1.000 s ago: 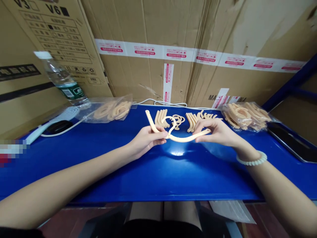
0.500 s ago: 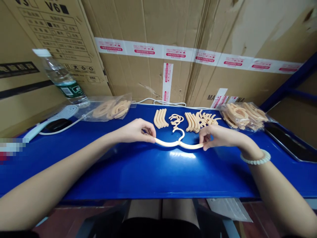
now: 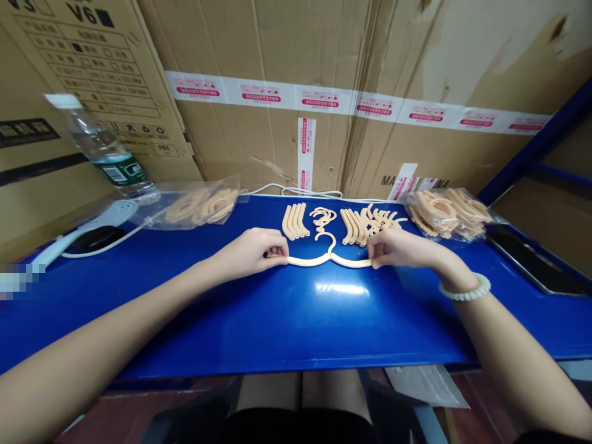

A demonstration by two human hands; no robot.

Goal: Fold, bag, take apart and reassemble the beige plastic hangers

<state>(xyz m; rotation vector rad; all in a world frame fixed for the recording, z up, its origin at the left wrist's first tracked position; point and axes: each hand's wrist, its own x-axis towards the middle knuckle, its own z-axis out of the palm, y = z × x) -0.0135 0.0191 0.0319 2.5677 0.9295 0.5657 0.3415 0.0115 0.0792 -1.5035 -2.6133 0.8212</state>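
Note:
A small peach plastic hanger (image 3: 329, 257), with a hook at its middle, lies across the blue table (image 3: 296, 320). My left hand (image 3: 252, 251) pinches its left arm end and my right hand (image 3: 400, 248) pinches its right arm end; both hands have closed fingers. Just behind the hanger lie loose peach parts: a row of curved arms (image 3: 293, 221), a few hooks (image 3: 322, 217), and another row of curved arms (image 3: 365, 225). A white bead bracelet (image 3: 465, 290) is on my right wrist.
Clear bags of peach parts lie at the back left (image 3: 203, 206) and back right (image 3: 446, 213). A water bottle (image 3: 104, 154), a white device with cable (image 3: 87, 231) and a black object (image 3: 95, 237) sit at the left. A dark tablet (image 3: 531, 262) lies right. Cardboard boxes (image 3: 324, 92) wall the back.
The hanger went from held up with its left arm folded upward to straightened out and lowered flat onto the table. Both hands moved apart to its two ends.

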